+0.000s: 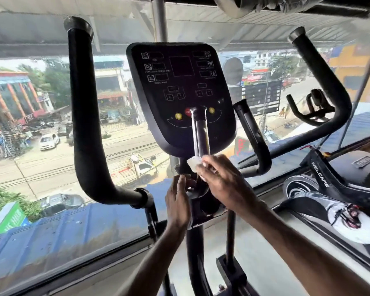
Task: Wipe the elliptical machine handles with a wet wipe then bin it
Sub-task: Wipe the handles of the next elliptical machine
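From where I stand the window [51,146] fills most of the view, with a street far below it. Against the glass stands the elliptical [195,242]. Its two long handles rise on either side, the left one [81,103] and the right one [329,82], both black, padded and capped at the top. Between them sits the dark console [179,92], its screen unlit. A spin bike [329,184] is parked off to the right.

Two short handles come up near the console. One [201,133] crosses in front of its lower edge, and the other [252,133] stands to the right of it. The nearer one is black with shiny metal strips along it, and its long axis runs almost straight up from the hands.

The right hand [224,184] is at the foot of that short handle, fingers curled and pinching the wipe [193,163] against the bar. The wipe is a small, pale, crumpled wad, mostly hidden by the fingers, with only a damp-looking corner poking out to the left.

The left hand [177,197] is lower, its fingers bent around the black joint beneath the bar. I cannot tell whether they grip it or only rest there.

The bar lies directly above the wipe, so the next stroke would probably run upward along it, and the right hand is the nearer one to make it. The long handles are well apart from both hands. I see no bin.
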### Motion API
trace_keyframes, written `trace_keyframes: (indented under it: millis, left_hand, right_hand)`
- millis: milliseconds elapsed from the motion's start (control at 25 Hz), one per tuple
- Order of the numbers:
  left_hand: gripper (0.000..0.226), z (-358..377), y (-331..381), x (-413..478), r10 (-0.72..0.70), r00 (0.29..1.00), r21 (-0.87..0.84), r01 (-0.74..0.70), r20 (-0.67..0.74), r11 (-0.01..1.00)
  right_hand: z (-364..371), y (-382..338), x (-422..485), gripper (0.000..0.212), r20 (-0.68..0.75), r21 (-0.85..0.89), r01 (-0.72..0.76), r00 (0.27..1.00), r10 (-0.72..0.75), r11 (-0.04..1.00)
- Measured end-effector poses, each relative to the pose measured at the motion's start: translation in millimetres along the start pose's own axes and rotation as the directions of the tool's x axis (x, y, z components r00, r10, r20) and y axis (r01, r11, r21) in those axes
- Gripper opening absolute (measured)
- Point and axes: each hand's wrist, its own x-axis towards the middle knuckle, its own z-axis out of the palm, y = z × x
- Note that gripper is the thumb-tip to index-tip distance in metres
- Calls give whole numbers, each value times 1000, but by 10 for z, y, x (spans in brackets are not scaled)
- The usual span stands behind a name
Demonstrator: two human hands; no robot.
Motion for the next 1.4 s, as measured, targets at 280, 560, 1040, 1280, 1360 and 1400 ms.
trace_keyframes:
  millis: [280, 560, 1040, 1280, 1360, 1400]
  left_hand:
    - [40, -71, -245, 8, 29, 999, 129, -25, -33, 991]
    - [42, -180, -472, 51, 22, 1000, 204, -23, 12, 979]
    - [58, -358, -700, 140, -16, 997, 237, -2, 78, 972]
    - [53, -399, -864, 227, 42, 994, 206, -61, 97, 977]
    - [54, -421, -918, 250, 53, 993, 194, -74, 108, 978]
    - [55, -432, -947, 249, 54, 992, 186, -74, 110, 980]
  right_hand:
    - [-198, 92, 433, 15, 331, -97, 403, 875, -353, 910]
    - [-82, -211, 290, 26, 432, -197, 498, 817, -381, 844]
    - [72, -651, 94, 36, 421, -453, 355, 894, -154, 818]
    - [446, -802, 94, 24, 524, -462, 357, 849, -75, 812]
    - [495, -803, 58, 28, 519, -505, 384, 851, -84, 773]
    - [550, -839, 34, 33, 531, -510, 390, 844, -77, 766]
